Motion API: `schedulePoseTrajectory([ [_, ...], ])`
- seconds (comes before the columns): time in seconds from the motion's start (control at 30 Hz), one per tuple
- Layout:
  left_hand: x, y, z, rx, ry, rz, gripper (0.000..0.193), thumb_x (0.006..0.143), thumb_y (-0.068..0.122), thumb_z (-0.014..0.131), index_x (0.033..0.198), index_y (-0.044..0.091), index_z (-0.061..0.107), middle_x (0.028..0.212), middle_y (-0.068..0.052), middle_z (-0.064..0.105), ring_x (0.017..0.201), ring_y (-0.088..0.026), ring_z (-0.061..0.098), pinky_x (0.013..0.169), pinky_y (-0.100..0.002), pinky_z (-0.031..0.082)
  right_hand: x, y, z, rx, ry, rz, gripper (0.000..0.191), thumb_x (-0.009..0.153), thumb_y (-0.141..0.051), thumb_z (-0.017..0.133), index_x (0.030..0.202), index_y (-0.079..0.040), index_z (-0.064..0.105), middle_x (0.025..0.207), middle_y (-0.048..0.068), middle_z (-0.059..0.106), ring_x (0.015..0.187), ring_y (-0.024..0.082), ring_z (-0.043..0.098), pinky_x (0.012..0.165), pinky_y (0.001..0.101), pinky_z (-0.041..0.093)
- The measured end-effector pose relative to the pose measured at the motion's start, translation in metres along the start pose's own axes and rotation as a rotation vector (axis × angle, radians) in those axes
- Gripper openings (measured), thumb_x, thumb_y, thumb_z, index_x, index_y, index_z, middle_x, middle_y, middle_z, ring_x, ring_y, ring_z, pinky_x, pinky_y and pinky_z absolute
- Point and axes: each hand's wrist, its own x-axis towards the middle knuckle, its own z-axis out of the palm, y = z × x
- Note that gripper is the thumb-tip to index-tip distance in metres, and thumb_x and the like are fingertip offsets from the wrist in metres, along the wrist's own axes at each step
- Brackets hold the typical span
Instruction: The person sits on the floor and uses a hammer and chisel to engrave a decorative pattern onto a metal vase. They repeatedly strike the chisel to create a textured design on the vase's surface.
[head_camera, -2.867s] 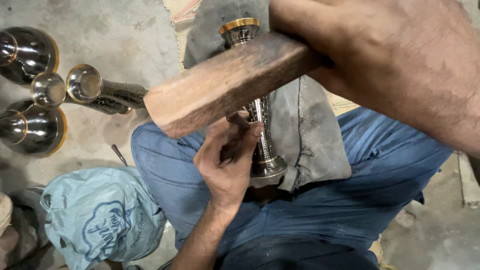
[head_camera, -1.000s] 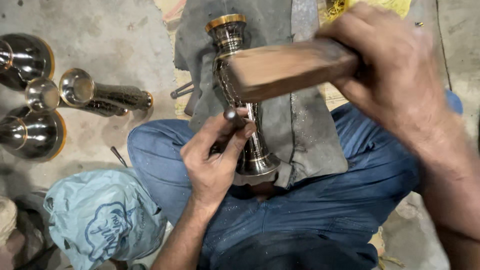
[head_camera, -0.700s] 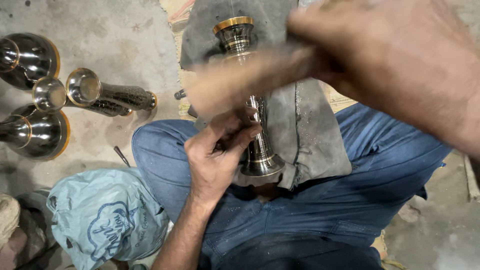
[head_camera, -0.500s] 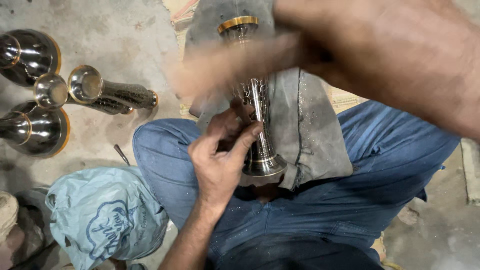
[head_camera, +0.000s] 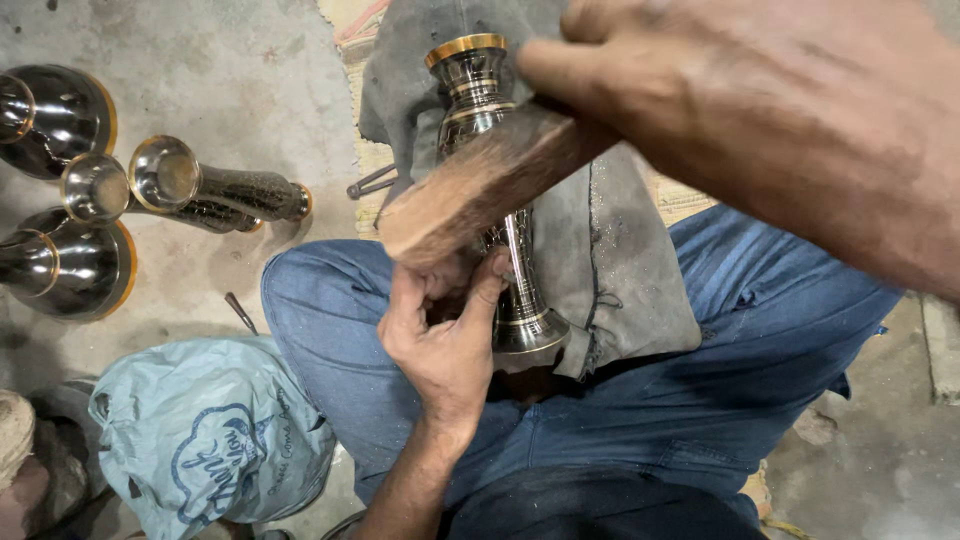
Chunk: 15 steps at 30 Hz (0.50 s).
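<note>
Floor (head_camera: 230, 70) of bare grey concrete, carrying the seated person's crossed legs in blue trousers (head_camera: 700, 400). Grey cloth (head_camera: 620, 270), dusty, draped over the lap and running up past the knees; it bears the work piece. Pale blue plastic bag (head_camera: 210, 440), crumpled, lying on the floor just beside the left knee. Right hand (head_camera: 780, 120), large in view, fingers wrapped shut around a wooden mallet block (head_camera: 480, 190), which is held tilted above the piece, its blunt end just over the left hand. Left hand (head_camera: 445, 340), fingers bunched and pinched against the stem of the piece; what it pinches is hidden, so whether a small tool sits there cannot be told. Slender metal vase (head_camera: 505, 200), dark, with a gold rim band, lying along the cloth, its foot toward the body and its mouth away. Judged state: engraving work on this vase is under way, lines showing along the stem; how much surface remains is not clear. Group of similar dark vases (head_camera: 70, 190) on the floor to the left, well apart, some patterned, apparently a separate batch. Thin metal rod (head_camera: 240, 312) on the floor near the knee.
</note>
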Motion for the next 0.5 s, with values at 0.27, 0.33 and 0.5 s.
schedulePoseTrajectory([
  [0.27,0.010,0.010,-0.002,0.002,-0.153,0.057,0.030,0.091,0.004,0.085,0.114,0.000,0.066,0.102,-0.007,0.077,0.088,-0.013,0.078,0.078,-0.025,0.065,-0.019,0.003,0.022,0.465,0.320,0.112,0.026,0.095,-0.011,0.079,0.118,-0.003,0.070,0.086,0.012,0.070,0.067,0.021,0.068,0.059,0.0330,0.055],
  [0.33,0.013,0.015,-0.004,0.020,-0.197,0.047,0.035,0.092,0.004,0.084,0.122,0.000,0.068,0.100,-0.007,0.078,0.087,-0.013,0.077,0.078,-0.026,0.063,-0.027,0.005,0.023,0.530,0.369,0.107,0.034,0.088,-0.014,0.081,0.115,0.001,0.067,0.087,0.016,0.069,0.071,0.026,0.069,0.062,0.0365,0.055],
  [0.5,0.027,0.026,-0.005,0.139,-0.281,0.088,0.034,0.091,0.007,0.083,0.121,0.001,0.068,0.100,-0.009,0.078,0.087,-0.014,0.078,0.076,-0.027,0.063,-0.045,0.003,0.034,0.396,0.263,0.223,0.033,0.081,-0.021,0.082,0.105,-0.005,0.065,0.089,0.010,0.072,0.080,0.026,0.074,0.065,0.0387,0.057],
])
